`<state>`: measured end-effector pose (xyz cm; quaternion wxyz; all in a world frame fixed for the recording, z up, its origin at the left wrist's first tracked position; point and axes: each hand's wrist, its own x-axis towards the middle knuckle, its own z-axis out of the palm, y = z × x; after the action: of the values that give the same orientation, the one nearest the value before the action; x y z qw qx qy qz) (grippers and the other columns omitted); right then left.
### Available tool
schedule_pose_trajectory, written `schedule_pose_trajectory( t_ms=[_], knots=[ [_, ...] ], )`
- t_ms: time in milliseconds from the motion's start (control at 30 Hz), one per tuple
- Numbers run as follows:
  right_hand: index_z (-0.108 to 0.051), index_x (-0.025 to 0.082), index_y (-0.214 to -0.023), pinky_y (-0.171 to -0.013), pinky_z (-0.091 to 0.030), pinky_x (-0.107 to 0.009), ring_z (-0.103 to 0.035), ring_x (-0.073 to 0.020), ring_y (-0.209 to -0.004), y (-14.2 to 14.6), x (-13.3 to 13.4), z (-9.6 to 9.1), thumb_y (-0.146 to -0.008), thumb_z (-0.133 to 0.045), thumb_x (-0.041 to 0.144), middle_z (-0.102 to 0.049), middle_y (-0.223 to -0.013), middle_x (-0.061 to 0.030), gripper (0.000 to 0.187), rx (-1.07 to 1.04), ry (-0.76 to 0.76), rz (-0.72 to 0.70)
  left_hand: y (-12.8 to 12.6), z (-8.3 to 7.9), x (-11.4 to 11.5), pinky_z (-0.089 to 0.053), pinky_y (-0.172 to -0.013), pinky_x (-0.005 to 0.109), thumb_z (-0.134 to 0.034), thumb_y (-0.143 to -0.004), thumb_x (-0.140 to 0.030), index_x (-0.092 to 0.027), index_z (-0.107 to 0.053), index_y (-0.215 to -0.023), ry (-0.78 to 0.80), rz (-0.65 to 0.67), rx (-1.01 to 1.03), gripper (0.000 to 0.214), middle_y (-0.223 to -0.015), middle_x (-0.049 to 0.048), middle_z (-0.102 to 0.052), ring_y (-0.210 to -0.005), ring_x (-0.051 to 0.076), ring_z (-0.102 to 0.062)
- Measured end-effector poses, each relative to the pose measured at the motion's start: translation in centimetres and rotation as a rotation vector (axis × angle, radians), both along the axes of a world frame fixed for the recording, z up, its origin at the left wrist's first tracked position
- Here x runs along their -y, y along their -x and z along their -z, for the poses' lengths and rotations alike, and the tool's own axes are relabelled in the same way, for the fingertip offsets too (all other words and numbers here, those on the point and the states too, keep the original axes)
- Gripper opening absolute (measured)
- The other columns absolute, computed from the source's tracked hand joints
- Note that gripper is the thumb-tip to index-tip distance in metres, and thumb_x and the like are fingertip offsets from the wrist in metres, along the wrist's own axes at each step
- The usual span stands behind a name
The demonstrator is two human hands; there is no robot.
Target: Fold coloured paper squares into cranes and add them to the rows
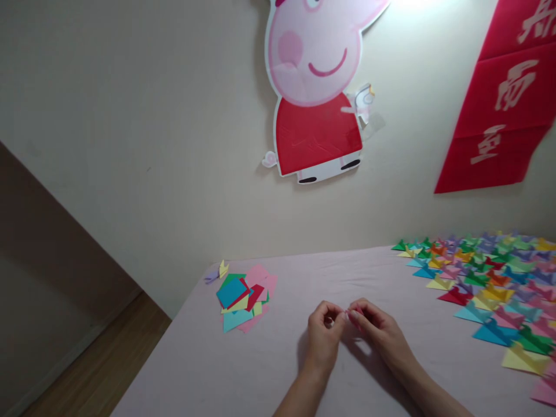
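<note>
My left hand (324,335) and my right hand (377,331) meet over the middle of a pale pink table (217,370). Both pinch a small pink piece of folded paper (350,314) between their fingertips, just above the tabletop. Most of that paper is hidden by my fingers. To the left lies a loose stack of coloured paper squares (243,296), blue, red, pink, green and yellow.
Several folded paper shapes in many colours (486,284) cover the right side of the table. Two small folded pieces, purple and yellow (218,272), sit at the far left corner. A cartoon pig cut-out (317,87) and a red banner (504,98) hang on the wall behind.
</note>
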<state>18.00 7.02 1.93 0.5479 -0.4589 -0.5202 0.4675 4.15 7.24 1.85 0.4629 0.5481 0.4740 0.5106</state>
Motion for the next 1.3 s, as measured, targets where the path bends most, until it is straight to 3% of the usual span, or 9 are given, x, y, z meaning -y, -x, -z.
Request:
schedule_pose_trajectory(
  t_ms=[167, 267, 367, 467, 667, 867, 1067, 1200, 1300],
  knots=[
    [-0.058, 0.019, -0.064, -0.052, -0.035, -0.024, -0.040, -0.0120, -0.057, -0.2, -0.1, 0.4, -0.074, -0.071, 0.057, -0.048, -0.061, 0.0041, 0.042, -0.011, 0.025, 0.004, -0.3, -0.2, 0.5, -0.040, -0.067, 0.026, -0.065, -0.077, -0.031, -0.017, -0.066, -0.085, 0.046, 0.083, -0.054, 0.016, -0.081, 0.0020, -0.066, -0.071, 0.016, -0.052],
    [-0.061, 0.019, -0.067, -0.053, -0.037, -0.025, -0.044, -0.0125, -0.058, -0.2, -0.1, 0.5, -0.075, -0.072, 0.056, -0.052, -0.063, 0.0029, 0.040, -0.016, 0.031, -0.017, -0.3, -0.2, 0.5, -0.038, -0.065, 0.026, -0.064, -0.079, -0.034, -0.017, -0.066, -0.081, 0.061, 0.098, -0.047, 0.017, -0.076, 0.0011, -0.064, -0.067, 0.015, -0.049],
    [-0.067, 0.020, -0.085, -0.058, -0.043, -0.026, -0.052, -0.0153, -0.065, -0.1, -0.2, 0.7, -0.074, -0.072, 0.056, -0.061, -0.074, -0.0004, 0.038, -0.061, 0.019, -0.020, 0.0, 0.1, 0.0, -0.036, -0.062, 0.026, -0.064, -0.078, -0.038, -0.017, -0.062, -0.074, 0.066, 0.071, 0.041, 0.021, -0.070, -0.0007, -0.059, -0.064, 0.014, -0.046],
    [-0.063, 0.023, -0.103, -0.057, -0.045, -0.026, -0.054, -0.0155, -0.062, -0.1, -0.2, 1.0, -0.075, -0.073, 0.053, -0.060, -0.072, 0.0017, 0.043, -0.083, -0.010, 0.014, 0.2, 0.3, -0.4, -0.034, -0.061, 0.025, -0.064, -0.076, -0.041, -0.018, -0.057, -0.071, 0.073, 0.059, 0.080, 0.024, -0.066, -0.0025, -0.053, -0.063, 0.013, -0.043],
    [-0.059, 0.022, -0.074, -0.058, -0.046, -0.026, -0.054, -0.0162, -0.064, -0.2, 0.0, 0.5, -0.077, -0.069, 0.045, -0.056, -0.069, 0.0016, 0.026, 0.017, -0.104, 0.098, 0.3, 0.0, -0.5, -0.033, -0.062, 0.025, -0.063, -0.077, -0.047, -0.018, -0.058, -0.070, 0.106, 0.098, 0.119, 0.030, -0.065, -0.0022, -0.051, -0.063, 0.013, -0.040],
    [-0.070, 0.023, -0.088, -0.077, -0.050, -0.032, -0.062, -0.0231, -0.086, -0.2, 0.1, 0.3, -0.082, -0.059, 0.035, -0.067, -0.088, -0.0050, 0.017, 0.098, -0.159, -0.005, 0.8, 0.0, -0.9, -0.028, -0.058, 0.024, -0.064, -0.074, -0.051, -0.019, -0.050, -0.064, 0.149, 0.069, 0.176, 0.036, -0.060, -0.0042, -0.043, -0.059, 0.011, -0.035],
    [-0.072, 0.024, -0.084, -0.077, -0.049, -0.032, -0.060, -0.0255, -0.101, -0.3, 0.1, 0.5, -0.078, -0.063, 0.030, -0.063, -0.106, -0.0078, 0.013, 0.171, -0.261, 0.010, 1.0, 0.0, -1.0, -0.025, -0.057, 0.024, -0.065, -0.070, -0.045, -0.018, -0.049, -0.060, 0.161, 0.079, 0.203, 0.033, -0.058, -0.0049, -0.042, -0.059, 0.011, -0.032],
    [-0.070, 0.022, -0.074, -0.078, -0.049, -0.033, -0.061, -0.0264, -0.100, -0.3, 0.1, 0.5, -0.078, -0.068, 0.037, -0.066, -0.103, -0.0082, 0.015, 0.129, -0.188, -0.019, 1.0, -0.2, -1.0, -0.024, -0.056, 0.024, -0.064, -0.070, -0.041, -0.018, -0.049, -0.059, 0.165, 0.096, 0.205, 0.029, -0.057, -0.0053, -0.040, -0.057, 0.010, -0.031],
    [-0.068, 0.020, -0.076, -0.071, -0.049, -0.033, -0.062, -0.0217, -0.078, -0.1, 0.2, 0.3, -0.080, -0.069, 0.047, -0.067, -0.081, -0.0045, 0.026, 0.024, -0.072, -0.063, 1.1, -0.4, -0.9, -0.026, -0.056, 0.024, -0.064, -0.070, -0.038, -0.018, -0.052, -0.061, 0.163, 0.123, 0.189, 0.026, -0.058, -0.0043, -0.044, -0.059, 0.011, -0.035]
  ],
)
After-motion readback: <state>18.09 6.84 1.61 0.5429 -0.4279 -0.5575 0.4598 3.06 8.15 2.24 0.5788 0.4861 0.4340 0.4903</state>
